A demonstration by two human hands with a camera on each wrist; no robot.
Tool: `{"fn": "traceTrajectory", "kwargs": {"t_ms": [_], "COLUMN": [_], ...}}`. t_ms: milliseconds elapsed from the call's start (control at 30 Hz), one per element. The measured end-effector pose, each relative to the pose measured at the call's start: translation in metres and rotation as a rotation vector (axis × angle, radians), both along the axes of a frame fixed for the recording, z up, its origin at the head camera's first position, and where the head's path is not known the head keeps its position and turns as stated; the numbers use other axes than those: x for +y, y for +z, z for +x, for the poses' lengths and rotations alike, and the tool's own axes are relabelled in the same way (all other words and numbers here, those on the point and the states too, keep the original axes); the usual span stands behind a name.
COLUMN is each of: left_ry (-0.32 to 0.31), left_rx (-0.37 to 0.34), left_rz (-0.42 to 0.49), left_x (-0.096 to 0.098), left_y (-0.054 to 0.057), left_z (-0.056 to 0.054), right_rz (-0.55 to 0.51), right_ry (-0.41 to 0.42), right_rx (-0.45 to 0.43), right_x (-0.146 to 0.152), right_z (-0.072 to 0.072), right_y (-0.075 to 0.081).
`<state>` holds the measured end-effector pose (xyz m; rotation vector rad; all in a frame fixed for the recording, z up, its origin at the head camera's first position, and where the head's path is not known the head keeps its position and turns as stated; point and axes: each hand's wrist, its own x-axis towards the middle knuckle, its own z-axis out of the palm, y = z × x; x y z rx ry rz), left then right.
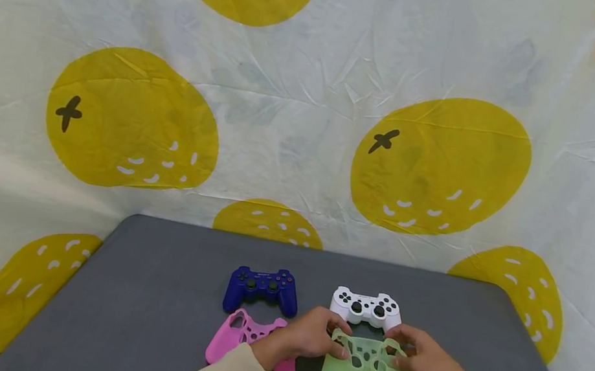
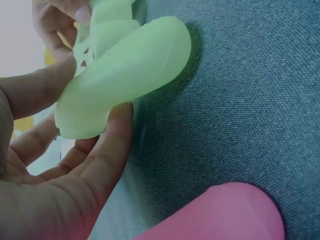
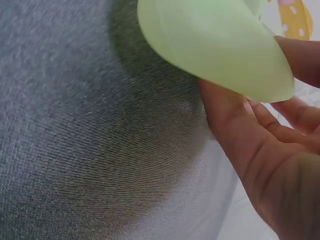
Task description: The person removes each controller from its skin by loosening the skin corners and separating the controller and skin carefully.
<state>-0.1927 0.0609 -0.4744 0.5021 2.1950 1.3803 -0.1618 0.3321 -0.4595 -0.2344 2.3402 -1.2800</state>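
Observation:
A pale green silicone controller cover (image 1: 370,369) with cut-out holes is held between both hands, its two grip ends pointing toward the person. My left hand (image 1: 312,334) pinches its upper left corner, thumb on top and fingers beneath, as the left wrist view of the cover (image 2: 125,65) shows. On the other side my right hand (image 1: 424,359) pinches the upper right corner; in the right wrist view the cover (image 3: 215,45) lies over the fingers. Just beyond the cover sits a white game controller (image 1: 366,307), its lower part overlapped by the hands.
A pink controller cover (image 1: 224,339) lies left of the green one, partly behind the left forearm. Beyond it rests a dark blue game controller (image 1: 262,291). The dark grey table (image 1: 136,303) ends at a white cloth backdrop (image 1: 289,131) with yellow fruit shapes.

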Motion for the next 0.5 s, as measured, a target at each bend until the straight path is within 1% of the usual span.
{"fn": "traceTrajectory", "kwargs": {"t_ms": [67, 200, 367, 500], "left_ry": [-0.011, -0.014, 0.012, 0.028], "left_rx": [0.021, 0.048, 0.054, 0.049], "left_rz": [-0.018, -0.036, -0.057, -0.079], "left_x": [0.0001, 0.0002, 0.0002, 0.0005], "left_y": [-0.0003, -0.0005, -0.0001, -0.0019], "left_z": [-0.0007, -0.0013, -0.0018, -0.0024], "right_rz": [0.027, 0.07, 0.067, 0.058], "right_ry": [-0.012, -0.018, -0.02, -0.012], "right_rx": [0.02, 0.052, 0.04, 0.038], "right_x": [-0.0009, -0.0023, -0.0023, -0.0022], "right_z": [-0.002, -0.0043, -0.0088, -0.0107], "right_y": [-0.0028, -0.0059, -0.0068, -0.0079]}}
